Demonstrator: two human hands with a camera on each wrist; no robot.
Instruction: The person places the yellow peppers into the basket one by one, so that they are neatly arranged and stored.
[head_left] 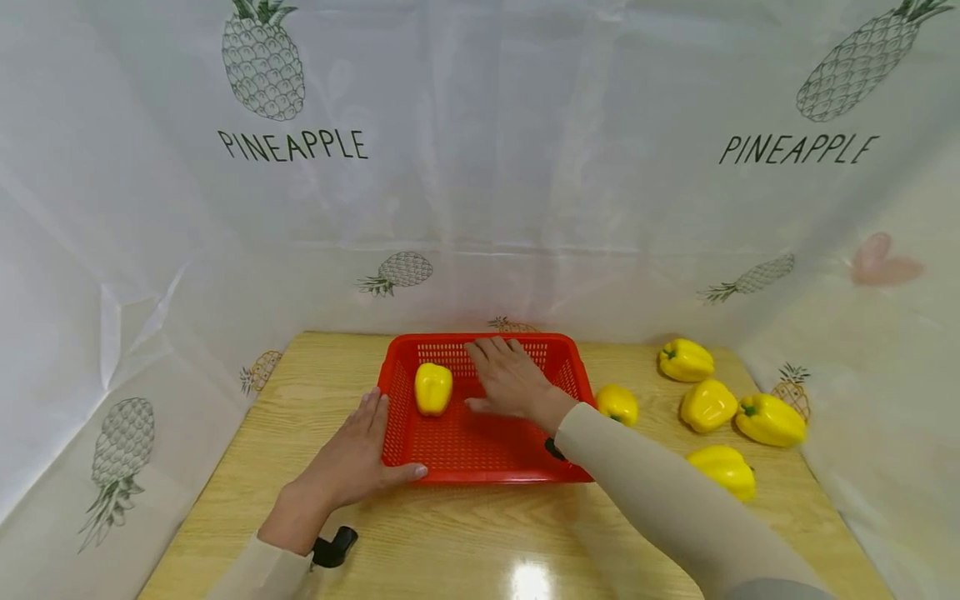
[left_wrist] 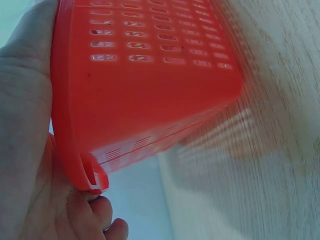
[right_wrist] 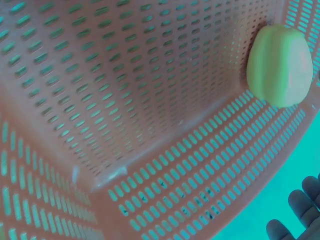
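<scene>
A red plastic basket (head_left: 480, 467) stands on the wooden table (head_left: 450, 542). One yellow bell pepper (head_left: 433, 388) lies inside it near the left wall, and shows as pepper (right_wrist: 280, 65) in the right wrist view. My left hand (head_left: 352, 457) rests against the basket's front left corner, fingers straight along the left wall and thumb along the front rim. The left wrist view shows the palm (left_wrist: 25, 125) against the basket rim (left_wrist: 65, 125). My right hand (head_left: 510, 379) is spread flat inside the basket, right of the pepper and holding nothing. Its fingertips (right_wrist: 300, 210) show past the basket wall (right_wrist: 125, 100).
Several more yellow peppers lie on the table right of the basket, the nearest pepper (head_left: 617, 403) just beside its right wall and another pepper (head_left: 726, 469) nearer the front. White pineapple-print sheets (head_left: 480, 167) wall in the back and both sides.
</scene>
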